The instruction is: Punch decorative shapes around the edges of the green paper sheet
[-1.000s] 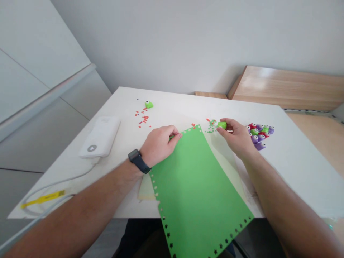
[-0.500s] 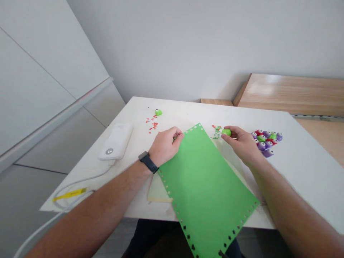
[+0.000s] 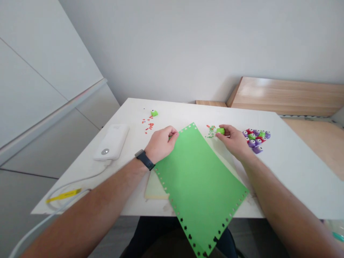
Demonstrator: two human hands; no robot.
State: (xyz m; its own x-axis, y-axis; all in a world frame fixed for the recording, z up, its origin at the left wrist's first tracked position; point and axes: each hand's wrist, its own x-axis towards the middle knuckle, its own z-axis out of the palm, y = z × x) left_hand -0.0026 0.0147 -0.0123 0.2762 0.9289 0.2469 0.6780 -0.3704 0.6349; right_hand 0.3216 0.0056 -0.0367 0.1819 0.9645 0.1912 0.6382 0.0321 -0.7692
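My left hand [image 3: 163, 142], with a dark watch on the wrist, pinches the far left corner of a green sheet of paper [image 3: 201, 175]. Small punched shapes line the sheet's edges, and its near corner hangs past the table's front edge. To the right of the sheet, my right hand [image 3: 235, 139] grips a small green craft punch [image 3: 220, 131] between thumb and fingers, low over the table. Beside that punch lie green and red paper bits [image 3: 211, 130]. A cluster of purple, red and green punches [image 3: 255, 138] stands right of my right hand.
Another green punch [image 3: 154, 113] sits at the back left near red paper scraps [image 3: 149, 126]. A white power bank [image 3: 113, 141] with a cable and yellow tag [image 3: 64, 195] lies on the left. Under the sheet is a pale pad [image 3: 156, 186]. A wooden board [image 3: 287, 92] stands at the back right.
The whole view has shifted slightly, so things appear a little further left. Both hands keep their hold on the paper and the green craft punch.
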